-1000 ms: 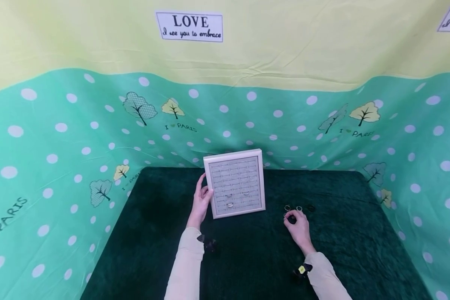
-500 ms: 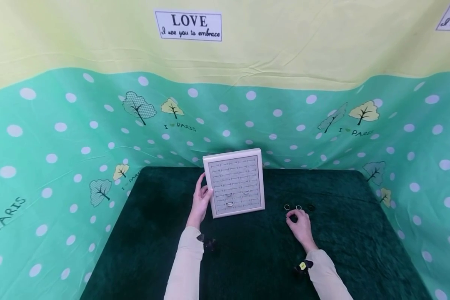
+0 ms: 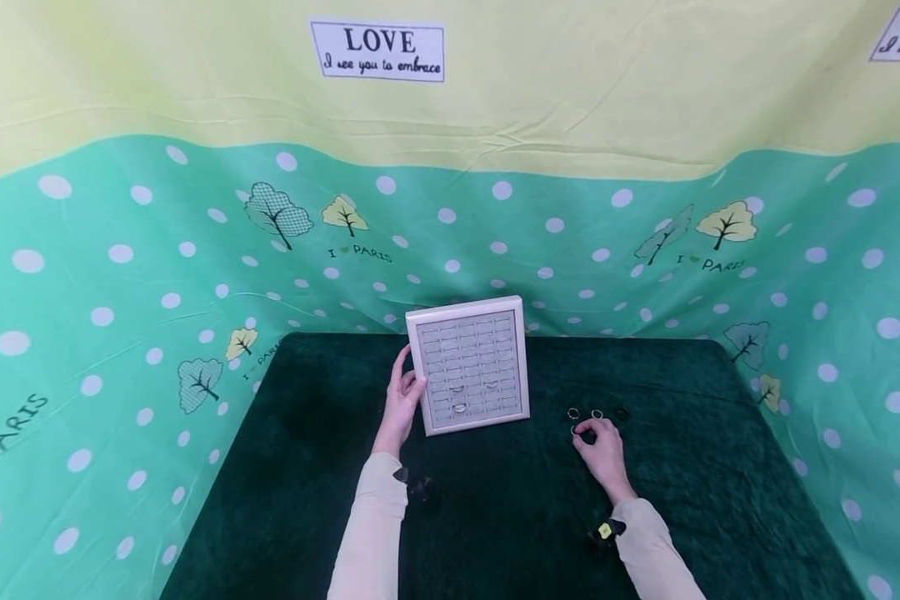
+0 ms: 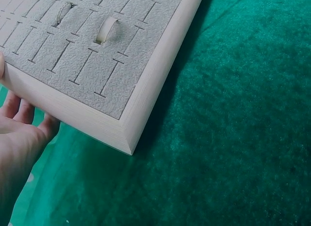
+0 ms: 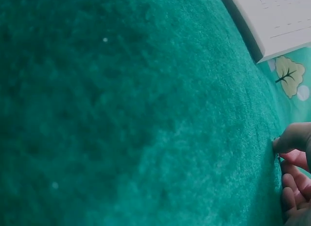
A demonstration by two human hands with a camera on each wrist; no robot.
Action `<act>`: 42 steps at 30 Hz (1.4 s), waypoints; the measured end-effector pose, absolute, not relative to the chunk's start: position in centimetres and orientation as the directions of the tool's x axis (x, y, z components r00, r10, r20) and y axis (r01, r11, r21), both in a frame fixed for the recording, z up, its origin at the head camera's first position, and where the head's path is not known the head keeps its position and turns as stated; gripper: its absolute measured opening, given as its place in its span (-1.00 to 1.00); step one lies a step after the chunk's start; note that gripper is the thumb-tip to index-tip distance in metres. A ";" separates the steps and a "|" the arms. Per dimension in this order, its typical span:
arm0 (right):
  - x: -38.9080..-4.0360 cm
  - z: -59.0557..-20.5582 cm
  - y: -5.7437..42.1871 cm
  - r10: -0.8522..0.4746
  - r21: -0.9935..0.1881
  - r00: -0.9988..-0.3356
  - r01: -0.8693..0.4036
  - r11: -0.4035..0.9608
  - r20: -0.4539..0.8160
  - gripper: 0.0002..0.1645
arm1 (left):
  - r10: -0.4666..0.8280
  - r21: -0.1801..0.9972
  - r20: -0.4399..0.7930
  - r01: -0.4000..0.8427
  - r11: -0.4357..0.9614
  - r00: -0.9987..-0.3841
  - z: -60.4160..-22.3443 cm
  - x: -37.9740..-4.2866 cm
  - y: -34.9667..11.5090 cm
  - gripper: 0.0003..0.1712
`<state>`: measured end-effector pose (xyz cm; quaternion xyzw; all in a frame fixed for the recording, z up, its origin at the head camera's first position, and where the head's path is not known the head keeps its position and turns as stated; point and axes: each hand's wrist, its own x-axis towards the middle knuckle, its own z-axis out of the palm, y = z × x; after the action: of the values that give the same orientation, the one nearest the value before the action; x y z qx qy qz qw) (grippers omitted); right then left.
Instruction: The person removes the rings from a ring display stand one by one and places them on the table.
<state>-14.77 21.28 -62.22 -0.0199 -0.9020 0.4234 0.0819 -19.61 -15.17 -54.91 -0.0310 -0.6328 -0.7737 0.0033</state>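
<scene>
My left hand (image 3: 400,408) grips the left edge of a white-framed ring display tray (image 3: 525,358), thumb at the front and fingers behind, and the tray leans back upright. Its grey slotted pad holds a wide silver ring (image 4: 107,29), a thin twisted ring (image 4: 64,13) and another ring (image 3: 491,384). To the tray's right, my right hand (image 3: 602,452) is low over the dark green cloth. Its thumb and forefinger pinch a small ring (image 3: 573,430), mostly covered by the fingertips. In the right wrist view only the fingers (image 5: 294,138) show at the right edge.
Just beyond the right hand lie a gold-toned ring (image 3: 573,413), a silver ring (image 3: 597,413) and a dark ring (image 3: 622,414). Green velvety cloth (image 3: 690,467) covers the table. A patterned curtain (image 3: 540,250) hangs behind the table and along both sides.
My right hand has shifted slightly to the right, its fingertips staying at the small ring. The left hand and the tray stay in place.
</scene>
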 end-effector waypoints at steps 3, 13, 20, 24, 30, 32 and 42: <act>-14.9 -62.4 21.3 0.113 -0.770 -0.985 -0.030 0.638 0.131 -0.88 | 0.030 0.979 0.051 0.044 -0.198 -0.998 -54.9 -19.6 -15.2 -0.20; -15.0 -62.1 20.6 0.205 -0.823 -0.966 -0.014 0.568 0.157 -0.78 | 0.032 0.983 0.046 0.040 -0.178 -0.998 -54.9 -19.6 -15.3 -0.20; -15.0 -61.1 18.1 0.189 -0.861 -0.972 -0.022 0.508 0.136 -0.74 | -0.002 0.980 0.031 0.030 -0.196 -1.000 -57.0 -20.5 -15.4 -0.21; -15.0 -60.4 16.2 0.173 -0.876 -0.976 -0.033 0.481 0.131 -0.75 | -0.018 0.982 0.046 0.048 -0.183 -0.999 -57.4 -20.6 -15.2 -0.22; -15.1 -59.9 13.6 0.133 -0.898 -0.987 -0.022 0.440 0.089 -0.75 | -0.012 0.981 0.075 0.076 -0.181 -0.997 -57.6 -20.6 -15.1 -0.21; -15.3 -59.7 12.9 0.120 -0.907 -0.990 -0.023 0.420 0.081 -0.75 | -0.011 0.980 0.079 0.080 -0.182 -0.997 -57.6 -20.6 -15.1 -0.21; -15.8 -58.3 9.8 0.050 -0.945 -0.995 -0.068 0.321 0.088 -0.77 | -0.003 0.978 0.084 0.083 -0.194 -0.997 -57.7 -20.8 -15.2 -0.21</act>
<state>-15.85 9.76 -58.30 0.0054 -0.8110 0.5828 0.0505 -20.76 -15.19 -57.72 -0.0314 -0.6342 -0.7720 0.0277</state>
